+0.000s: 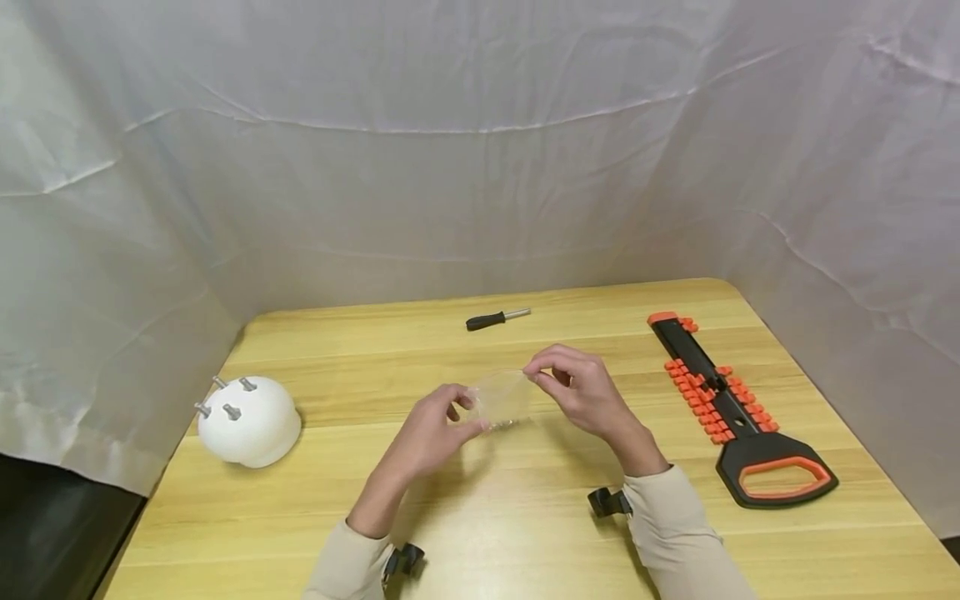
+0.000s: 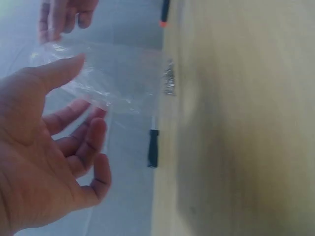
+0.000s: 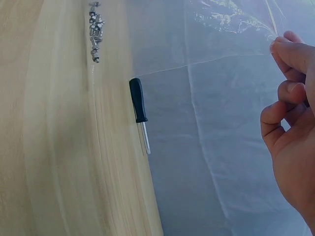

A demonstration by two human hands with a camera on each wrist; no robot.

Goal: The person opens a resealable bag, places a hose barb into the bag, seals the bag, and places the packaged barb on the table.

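Clear plastic bag [image 1: 504,398], above the middle of the counter [image 1: 525,517], is pinched by the left hand [image 1: 431,433] and right hand [image 1: 581,387]; bare wood lies toward the near edge. Left wrist: thumb [image 2: 59,73] on the bag, small screws [image 2: 170,78] inside. Right wrist: fingertips [image 3: 290,51] pinching the bag's edge, a screwdriver [image 3: 139,110] by the far edge.

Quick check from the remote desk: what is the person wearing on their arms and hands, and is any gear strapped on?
Both arms wear long beige sleeves, the left sleeve and the right sleeve ending at the wrists. The left hand and right hand are bare: no gloves, rings or watch show. A small black clip-like mount sits at each wrist, the left mount and the right mount. No cables are visible.
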